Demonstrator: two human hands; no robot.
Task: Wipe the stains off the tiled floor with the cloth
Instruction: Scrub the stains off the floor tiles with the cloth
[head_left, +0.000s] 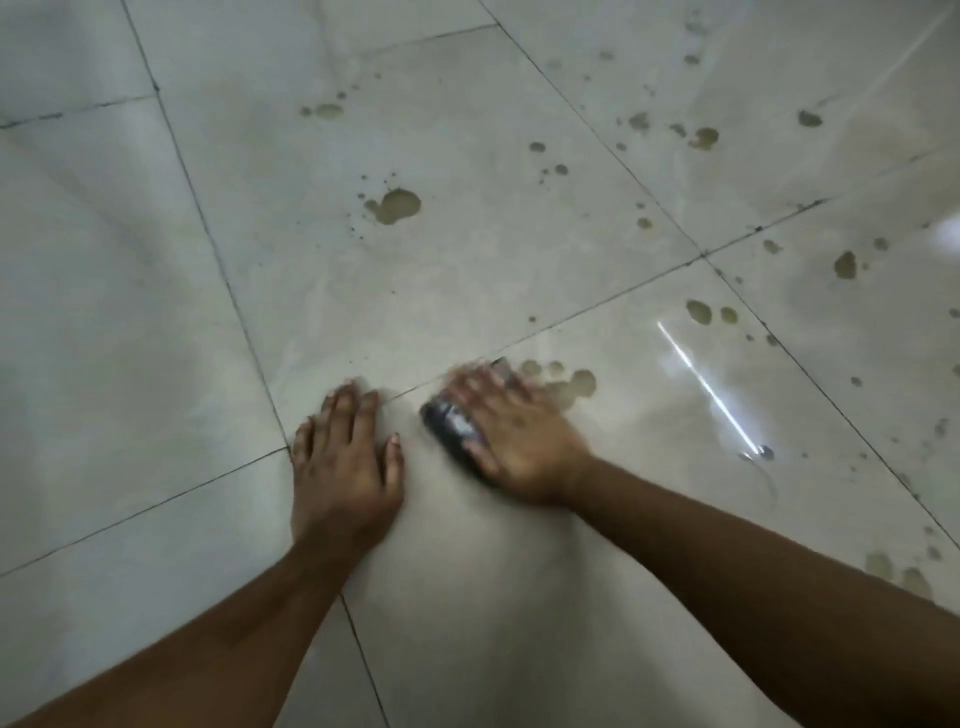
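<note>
My right hand (511, 439) lies flat on a dark cloth (451, 426) and presses it against the pale tiled floor (156, 312); the hand and cloth are motion-blurred. Just right of its fingers sits a brown stain (571, 384). My left hand (345, 460) rests palm-down on the floor to the left, fingers spread, holding nothing. A larger brown stain (397, 206) lies farther ahead on the same tile. Several more stains dot the tiles to the right, among them one pair (698, 310) and another blotch (845, 265).
Dark grout lines cross the floor diagonally. A bright strip of reflected light (706, 387) shows on the glossy tile to the right. More stains lie at the far right edge (898, 571) and at the top right (704, 137).
</note>
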